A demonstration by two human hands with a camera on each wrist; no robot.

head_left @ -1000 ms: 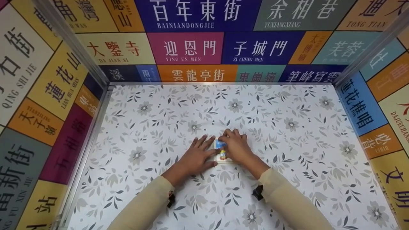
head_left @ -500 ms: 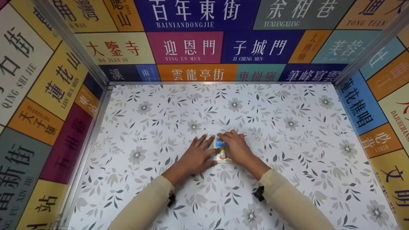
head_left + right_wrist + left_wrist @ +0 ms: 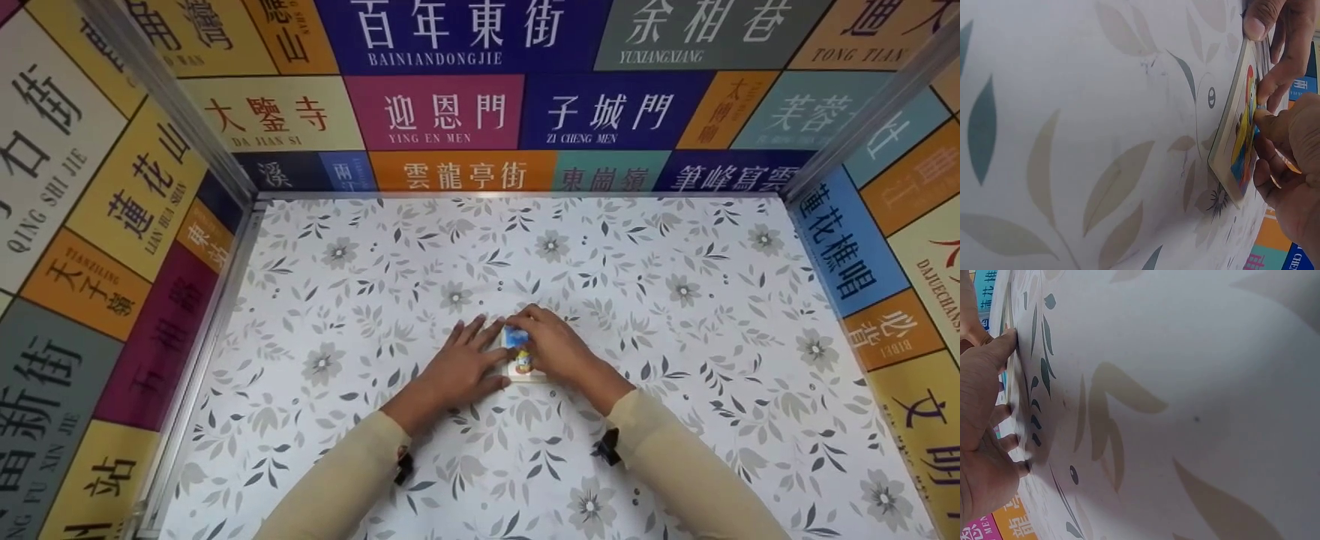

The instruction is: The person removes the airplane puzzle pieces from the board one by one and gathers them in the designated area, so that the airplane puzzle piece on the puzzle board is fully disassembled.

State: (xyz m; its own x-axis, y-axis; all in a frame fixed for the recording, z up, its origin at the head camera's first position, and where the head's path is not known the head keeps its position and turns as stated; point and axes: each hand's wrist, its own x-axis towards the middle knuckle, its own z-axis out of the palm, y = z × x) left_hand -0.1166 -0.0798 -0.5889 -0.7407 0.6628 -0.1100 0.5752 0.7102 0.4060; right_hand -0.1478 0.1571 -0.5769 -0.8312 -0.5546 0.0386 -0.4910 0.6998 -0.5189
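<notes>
A small wooden picture puzzle (image 3: 523, 365) with a pale border and a colourful cartoon figure lies flat on the patterned tabletop between both hands. My left hand (image 3: 459, 369) rests palm down at its left side, fingers spread and fairly straight. In the right wrist view, the left thumb presses by one end of the wooden board (image 3: 1222, 169). My right hand (image 3: 561, 351) covers the puzzle's right part. Its thumb and curled index finger (image 3: 1264, 174) meet the blue area of the picture, and the hand hides what lies between them.
Grey leaves and flowers pattern the white tabletop (image 3: 375, 300). Upright panels with coloured Chinese signs (image 3: 435, 112) enclose the back and both sides. A dark wrist strap (image 3: 607, 448) shows at the right sleeve, another (image 3: 403, 466) at the left.
My right hand's fingers have drawn in and curled more over the puzzle's top edge. The left hand and the puzzle stay in place.
</notes>
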